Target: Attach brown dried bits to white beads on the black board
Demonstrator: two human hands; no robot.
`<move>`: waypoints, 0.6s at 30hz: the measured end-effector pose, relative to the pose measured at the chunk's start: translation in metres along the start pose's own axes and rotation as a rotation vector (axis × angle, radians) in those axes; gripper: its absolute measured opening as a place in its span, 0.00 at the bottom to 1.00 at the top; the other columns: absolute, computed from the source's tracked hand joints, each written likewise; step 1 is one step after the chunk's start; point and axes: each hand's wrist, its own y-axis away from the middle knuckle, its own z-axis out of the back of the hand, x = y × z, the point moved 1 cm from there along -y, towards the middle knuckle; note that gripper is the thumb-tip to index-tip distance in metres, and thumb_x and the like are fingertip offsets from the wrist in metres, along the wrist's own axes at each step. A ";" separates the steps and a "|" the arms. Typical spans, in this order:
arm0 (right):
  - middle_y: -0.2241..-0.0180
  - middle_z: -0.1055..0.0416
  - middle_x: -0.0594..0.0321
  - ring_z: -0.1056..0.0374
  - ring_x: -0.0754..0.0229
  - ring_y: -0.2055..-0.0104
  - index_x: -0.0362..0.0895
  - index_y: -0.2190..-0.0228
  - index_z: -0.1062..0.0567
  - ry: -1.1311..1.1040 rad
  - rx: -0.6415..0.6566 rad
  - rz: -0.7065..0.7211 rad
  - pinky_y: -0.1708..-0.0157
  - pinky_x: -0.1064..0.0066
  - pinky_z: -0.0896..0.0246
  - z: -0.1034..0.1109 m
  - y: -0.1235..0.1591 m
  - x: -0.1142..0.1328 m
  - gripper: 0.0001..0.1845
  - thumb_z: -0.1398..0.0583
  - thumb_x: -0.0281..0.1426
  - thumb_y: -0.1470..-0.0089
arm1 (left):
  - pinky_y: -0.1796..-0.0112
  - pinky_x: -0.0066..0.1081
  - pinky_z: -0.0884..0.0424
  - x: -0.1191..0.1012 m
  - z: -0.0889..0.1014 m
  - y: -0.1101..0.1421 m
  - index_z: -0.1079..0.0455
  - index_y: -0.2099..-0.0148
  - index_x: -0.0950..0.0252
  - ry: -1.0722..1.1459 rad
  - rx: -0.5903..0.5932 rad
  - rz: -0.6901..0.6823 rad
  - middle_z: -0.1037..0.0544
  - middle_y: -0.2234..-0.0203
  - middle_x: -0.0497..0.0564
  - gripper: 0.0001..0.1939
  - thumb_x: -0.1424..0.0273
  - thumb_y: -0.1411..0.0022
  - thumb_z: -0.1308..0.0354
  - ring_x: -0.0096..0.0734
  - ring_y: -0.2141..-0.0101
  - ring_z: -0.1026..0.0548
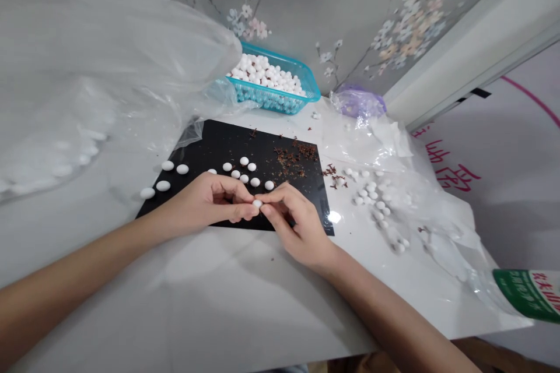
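Note:
Both hands meet over the front edge of a black mat [219,140] on a white table. My left hand [210,201] and my right hand [293,224] each pinch the same small white oval piece [257,203] between their fingertips. Several similar white pieces [245,173] lie loose on the mat just beyond the hands, with a few more [163,185] at its left edge. Reddish-brown flakes [295,158] are scattered on the mat's right part.
A teal basket [306,78] full of white pieces stands at the back. A large clear plastic bag [87,81] fills the left. Crumpled clear plastic [394,145] with more white pieces [371,195] lies right, a purple bag [356,102] behind it. A green-labelled packet [525,294] lies at the right edge.

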 end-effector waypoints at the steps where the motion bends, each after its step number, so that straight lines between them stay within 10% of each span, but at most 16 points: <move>1: 0.71 0.37 0.62 0.41 0.63 0.70 0.43 0.63 0.30 0.004 0.001 -0.001 0.73 0.73 0.42 0.000 0.000 0.000 0.06 0.47 0.27 0.39 | 0.74 0.21 0.32 0.000 0.000 0.000 0.26 0.71 0.65 0.000 -0.003 -0.002 0.24 0.77 0.47 0.08 0.65 0.48 0.38 0.20 0.77 0.31; 10: 0.71 0.36 0.62 0.40 0.65 0.74 0.43 0.62 0.28 0.094 0.033 -0.049 0.75 0.75 0.43 0.016 -0.006 -0.004 0.08 0.45 0.33 0.39 | 0.73 0.24 0.31 -0.003 0.001 0.000 0.27 0.69 0.66 -0.116 -0.050 -0.030 0.25 0.76 0.48 0.12 0.61 0.48 0.40 0.24 0.75 0.29; 18: 0.65 0.32 0.61 0.40 0.66 0.79 0.43 0.66 0.25 0.779 -0.114 -0.357 0.75 0.71 0.46 0.097 -0.012 -0.042 0.08 0.44 0.27 0.45 | 0.54 0.38 0.37 -0.017 0.022 0.006 0.26 0.63 0.60 -1.034 -0.455 -0.292 0.25 0.62 0.52 0.12 0.61 0.41 0.49 0.42 0.54 0.33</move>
